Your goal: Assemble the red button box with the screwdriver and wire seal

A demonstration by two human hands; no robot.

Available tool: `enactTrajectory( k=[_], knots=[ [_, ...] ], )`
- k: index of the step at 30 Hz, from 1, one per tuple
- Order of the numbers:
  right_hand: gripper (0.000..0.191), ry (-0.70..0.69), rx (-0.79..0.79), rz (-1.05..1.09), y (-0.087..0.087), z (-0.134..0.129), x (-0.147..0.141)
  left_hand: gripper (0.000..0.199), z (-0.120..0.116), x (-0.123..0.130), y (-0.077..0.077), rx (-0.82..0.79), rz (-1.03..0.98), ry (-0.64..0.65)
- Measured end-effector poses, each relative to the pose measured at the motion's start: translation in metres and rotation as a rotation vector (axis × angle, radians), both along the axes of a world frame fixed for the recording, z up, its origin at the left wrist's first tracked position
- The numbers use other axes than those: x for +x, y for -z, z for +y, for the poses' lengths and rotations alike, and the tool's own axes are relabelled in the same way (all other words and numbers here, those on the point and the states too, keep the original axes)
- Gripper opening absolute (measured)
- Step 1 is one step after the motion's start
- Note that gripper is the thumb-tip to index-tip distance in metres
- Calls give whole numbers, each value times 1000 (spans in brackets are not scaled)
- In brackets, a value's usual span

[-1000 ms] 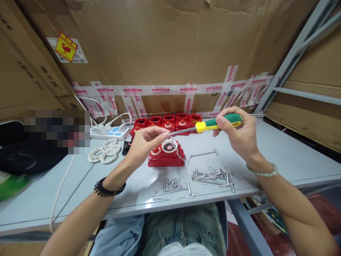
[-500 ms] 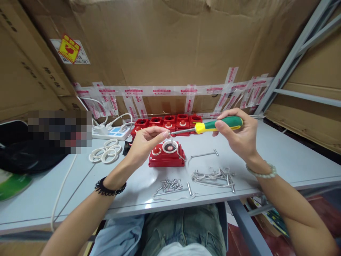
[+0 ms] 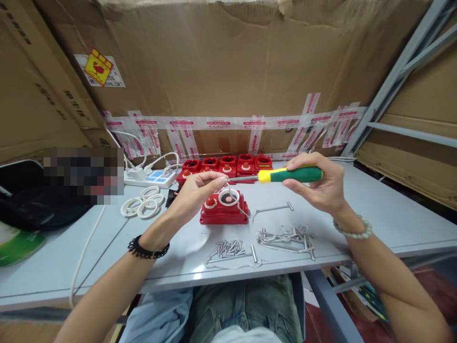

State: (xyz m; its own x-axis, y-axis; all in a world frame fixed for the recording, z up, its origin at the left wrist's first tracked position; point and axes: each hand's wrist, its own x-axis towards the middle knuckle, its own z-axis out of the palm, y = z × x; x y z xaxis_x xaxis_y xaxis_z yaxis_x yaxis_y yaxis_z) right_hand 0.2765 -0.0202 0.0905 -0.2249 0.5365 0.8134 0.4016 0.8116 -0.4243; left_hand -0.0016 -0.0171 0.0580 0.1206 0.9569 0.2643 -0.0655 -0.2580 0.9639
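Observation:
Above a red box, my left hand (image 3: 200, 190) pinches a small silvery piece that looks like a screw, with a white cord (image 3: 243, 206) hanging just below the fingertips. The tip of a screwdriver (image 3: 296, 175) with a green and yellow handle meets that piece from the right. My right hand (image 3: 317, 183) grips the handle between thumb and fingers, holding the tool nearly level. The red box (image 3: 224, 215) stands on the table under my left fingertips. On its top are a red dome and a white ring (image 3: 223, 202) around a dark round opening.
Several red boxes (image 3: 228, 164) stand in a row behind. White rings (image 3: 144, 207) and a power strip (image 3: 152, 178) lie left. Nearer me are loose screws (image 3: 228, 248) and metal T-bars with cords (image 3: 287, 238); another T-bar (image 3: 273, 208) lies right. Cardboard (image 3: 228, 62) backs the table.
The screwdriver has tipped to nearly level, and my right hand's fingers have shifted around its handle. My left hand keeps its pinch at the tip. The view has moved slightly.

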Motion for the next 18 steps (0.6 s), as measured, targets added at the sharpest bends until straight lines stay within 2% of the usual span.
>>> enactTrajectory(
  k=[4, 8, 10, 12, 15, 18],
  knots=[
    [24, -6, -24, -58, 0, 2, 0, 33, 5, -3, 4, 6, 48, -7],
    [20, 28, -78, 49, 1, 7, -2, 36, 6, -5, 0, 101, 184, -34],
    [20, -1, -149, 120, 1, 11, -1, 41, 3, -7, -4, 217, 329, -86],
    [22, -44, -230, 189, 0, 17, 3, 49, 2, -9, -7, 360, 558, -106],
    [23, -101, -305, 268, -1, 26, 10, 72, 3, -13, -1, 483, 903, 2],
    [23, -122, -354, 285, -1, 37, 17, 89, 9, -13, 12, 422, 1064, 153]
  ],
)
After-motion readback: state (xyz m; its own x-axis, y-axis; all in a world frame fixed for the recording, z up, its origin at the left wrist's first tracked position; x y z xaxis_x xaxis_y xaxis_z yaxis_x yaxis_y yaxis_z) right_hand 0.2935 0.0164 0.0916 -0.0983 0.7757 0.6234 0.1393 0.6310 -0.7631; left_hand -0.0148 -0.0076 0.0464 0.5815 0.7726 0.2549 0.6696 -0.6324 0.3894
